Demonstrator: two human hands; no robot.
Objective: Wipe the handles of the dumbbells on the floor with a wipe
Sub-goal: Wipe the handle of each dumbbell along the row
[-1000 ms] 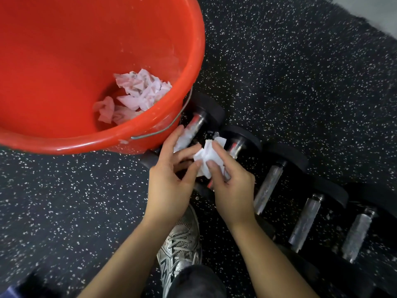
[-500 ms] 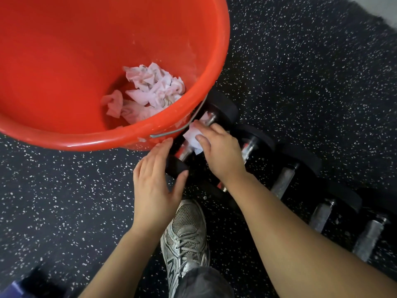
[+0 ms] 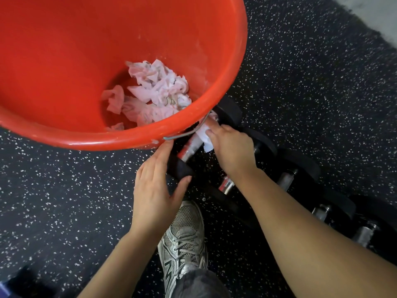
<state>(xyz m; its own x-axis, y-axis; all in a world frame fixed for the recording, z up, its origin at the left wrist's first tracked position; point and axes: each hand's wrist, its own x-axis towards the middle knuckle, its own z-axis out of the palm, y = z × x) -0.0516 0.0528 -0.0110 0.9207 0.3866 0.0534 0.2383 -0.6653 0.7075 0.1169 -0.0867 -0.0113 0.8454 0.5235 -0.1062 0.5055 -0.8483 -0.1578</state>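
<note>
The wipe [image 3: 204, 137] is a small white crumpled sheet, pressed by the right hand [image 3: 233, 148] around the far end of the handle [image 3: 190, 149] of the first dumbbell [image 3: 180, 168], just under the rim of the red bucket [image 3: 227, 61]. That handle is shiny metal with a reddish reflection; its heads are black. The left hand [image 3: 155, 186] cups the near black head, fingers spread along its side and thumb hooked under it. No readable writing shows on the dumbbells; a faint mark on the next handle [image 3: 226, 184] is too small to make out. An "N" logo shows on the silver sneaker [image 3: 184, 237]. Five dumbbells lie in a row on the black speckled floor [image 3: 64, 190], running off to the right. One bucket holds several crumpled pinkish used wipes [image 3: 154, 93], too bunched to count; a wire bail [image 3: 193, 130] hangs at its rim.
</note>
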